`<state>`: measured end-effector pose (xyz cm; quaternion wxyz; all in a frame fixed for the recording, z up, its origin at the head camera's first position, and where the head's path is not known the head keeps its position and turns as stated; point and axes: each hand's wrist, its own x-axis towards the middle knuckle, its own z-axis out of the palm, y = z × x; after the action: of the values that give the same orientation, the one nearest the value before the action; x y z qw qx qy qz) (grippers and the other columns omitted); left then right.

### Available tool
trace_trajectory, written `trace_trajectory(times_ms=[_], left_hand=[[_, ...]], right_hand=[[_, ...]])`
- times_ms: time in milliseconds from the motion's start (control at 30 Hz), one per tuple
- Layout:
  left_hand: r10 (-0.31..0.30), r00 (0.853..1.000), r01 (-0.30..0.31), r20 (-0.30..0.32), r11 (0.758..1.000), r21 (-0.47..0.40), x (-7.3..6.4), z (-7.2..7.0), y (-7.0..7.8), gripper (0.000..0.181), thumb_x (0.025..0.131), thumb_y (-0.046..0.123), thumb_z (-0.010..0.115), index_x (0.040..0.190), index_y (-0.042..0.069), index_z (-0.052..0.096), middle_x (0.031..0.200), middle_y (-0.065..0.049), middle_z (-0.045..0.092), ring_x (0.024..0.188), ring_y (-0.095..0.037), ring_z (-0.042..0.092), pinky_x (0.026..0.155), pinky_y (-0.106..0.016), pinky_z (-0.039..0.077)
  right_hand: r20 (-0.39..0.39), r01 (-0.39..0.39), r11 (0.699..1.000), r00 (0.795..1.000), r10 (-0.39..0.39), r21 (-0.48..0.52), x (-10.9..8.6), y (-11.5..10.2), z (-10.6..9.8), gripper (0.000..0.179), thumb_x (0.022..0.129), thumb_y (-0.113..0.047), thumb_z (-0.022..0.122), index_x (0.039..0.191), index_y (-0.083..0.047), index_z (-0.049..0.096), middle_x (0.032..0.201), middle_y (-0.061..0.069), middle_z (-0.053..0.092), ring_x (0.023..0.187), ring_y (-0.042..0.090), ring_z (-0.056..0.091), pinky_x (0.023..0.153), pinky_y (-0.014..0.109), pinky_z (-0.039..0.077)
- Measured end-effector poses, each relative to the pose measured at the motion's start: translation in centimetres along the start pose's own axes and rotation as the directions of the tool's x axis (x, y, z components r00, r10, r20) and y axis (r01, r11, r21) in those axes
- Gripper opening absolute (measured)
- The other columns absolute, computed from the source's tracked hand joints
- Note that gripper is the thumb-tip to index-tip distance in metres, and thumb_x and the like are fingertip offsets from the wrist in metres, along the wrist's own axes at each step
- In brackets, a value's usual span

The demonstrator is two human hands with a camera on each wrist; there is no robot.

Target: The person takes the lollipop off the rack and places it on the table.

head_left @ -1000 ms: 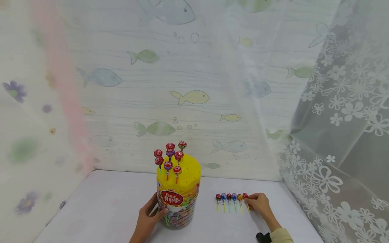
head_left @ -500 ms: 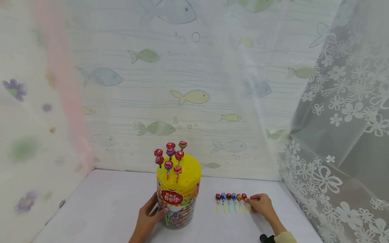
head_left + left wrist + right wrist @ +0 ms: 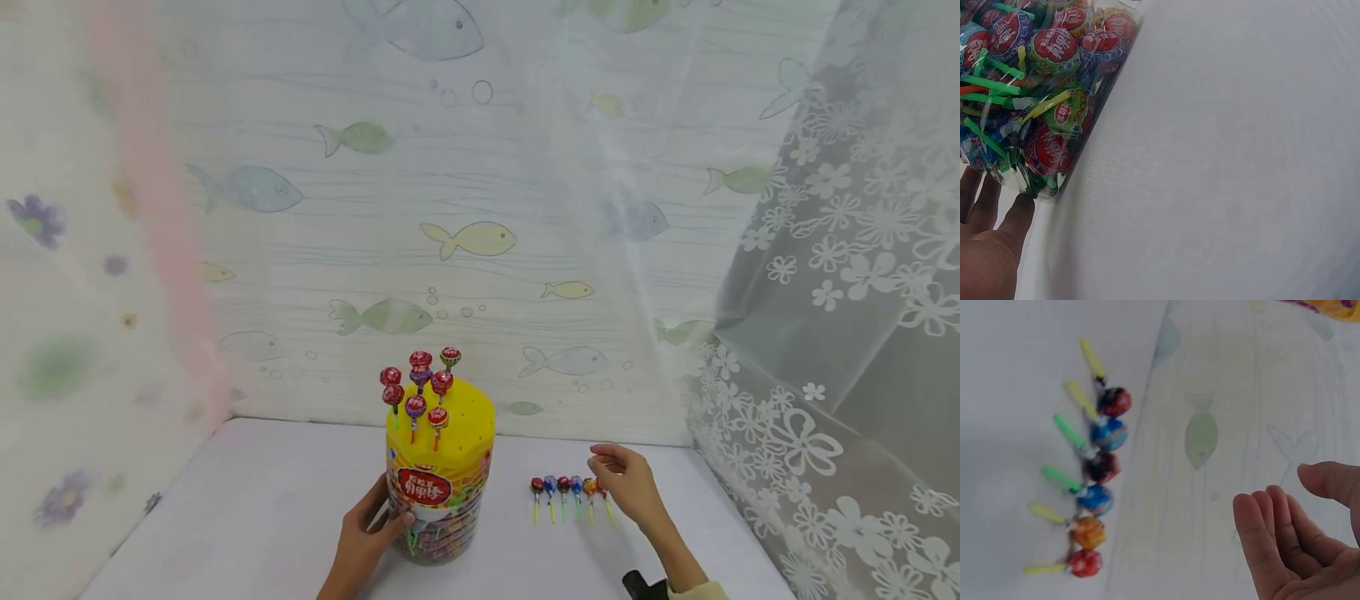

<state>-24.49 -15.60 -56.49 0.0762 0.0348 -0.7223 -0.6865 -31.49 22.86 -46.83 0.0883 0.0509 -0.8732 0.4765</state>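
Observation:
A big clear jar of lollipops stands upright on the table, with a yellow lid. Several wrapped lollipops stick up from holes in that lid. My left hand holds the jar's left side, thumb on the front; the left wrist view shows fingers against its lower end. To the right, several lollipops lie side by side in a row, sticks toward me. Raised over the row's right end, my right hand holds nothing, its thumb and fingers apart. It partly covers the rightmost lollipop.
A white cloth covers the table. Behind it hangs a curtain with printed fish. On the right side is a sheer flower-patterned curtain. A black strap device sits at the right wrist.
My right hand has let go of the rightmost lollipop and risen above the row, which shifted slightly left at that end. The left hand and jar stay put.

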Motion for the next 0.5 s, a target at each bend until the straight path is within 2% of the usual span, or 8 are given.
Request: trace_trajectory(times_ms=[100,200,267,367,500], left_hand=[[0.005,1.000,-0.005,-0.001,1.000,0.002,0.0,0.0,0.0,0.084,0.091,0.027,0.077,0.158,0.004,0.033,0.161,-0.020,0.037,0.148,-0.044,0.034,0.118,-0.057,0.039],[0.006,1.000,-0.006,-0.001,1.000,0.001,0.1,0.0,-0.2,0.084,0.091,0.027,0.078,0.158,0.004,0.033,0.161,-0.020,0.037,0.148,-0.044,0.034,0.117,-0.056,0.039],[0.006,1.000,-0.006,-0.001,1.000,-0.001,0.1,-0.1,-0.2,0.084,0.091,0.027,0.078,0.158,0.004,0.033,0.161,-0.020,0.037,0.148,-0.044,0.035,0.117,-0.056,0.039],[0.007,1.000,-0.007,-0.001,1.000,-0.006,0.2,-0.1,-0.3,0.084,0.091,0.027,0.078,0.158,0.004,0.033,0.161,-0.020,0.038,0.148,-0.044,0.035,0.118,-0.055,0.039],[-0.001,1.000,0.001,-0.004,1.000,-0.003,0.1,0.0,-0.1,0.084,0.090,0.028,0.078,0.158,0.004,0.034,0.161,-0.020,0.038,0.148,-0.044,0.035,0.118,-0.055,0.040]], right_hand=[[-0.010,0.072,0.995,0.997,-0.071,0.070,-0.2,-2.1,0.8,0.024,0.098,-0.010,0.067,0.120,0.001,0.070,0.102,0.011,0.072,0.091,0.017,0.069,0.075,0.017,0.061],[-0.001,0.132,0.977,0.991,-0.134,0.165,-0.6,-4.5,1.8,0.024,0.099,-0.012,0.067,0.120,-0.002,0.069,0.102,0.011,0.072,0.088,0.013,0.069,0.076,0.017,0.061],[0.002,0.168,0.961,0.985,-0.172,0.219,-1.1,-6.1,2.5,0.023,0.099,-0.013,0.068,0.119,-0.003,0.070,0.101,0.010,0.072,0.086,0.011,0.069,0.078,0.019,0.062],[0.009,0.216,0.935,0.974,-0.228,0.281,-1.8,-8.5,3.7,0.021,0.098,-0.014,0.068,0.117,-0.004,0.071,0.102,0.011,0.071,0.089,0.014,0.069,0.081,0.019,0.062],[0.016,0.295,0.890,0.947,-0.320,0.348,-2.6,-11.3,5.1,0.019,0.099,-0.014,0.068,0.114,-0.004,0.072,0.105,0.014,0.070,0.093,0.016,0.068,0.084,0.020,0.062]])
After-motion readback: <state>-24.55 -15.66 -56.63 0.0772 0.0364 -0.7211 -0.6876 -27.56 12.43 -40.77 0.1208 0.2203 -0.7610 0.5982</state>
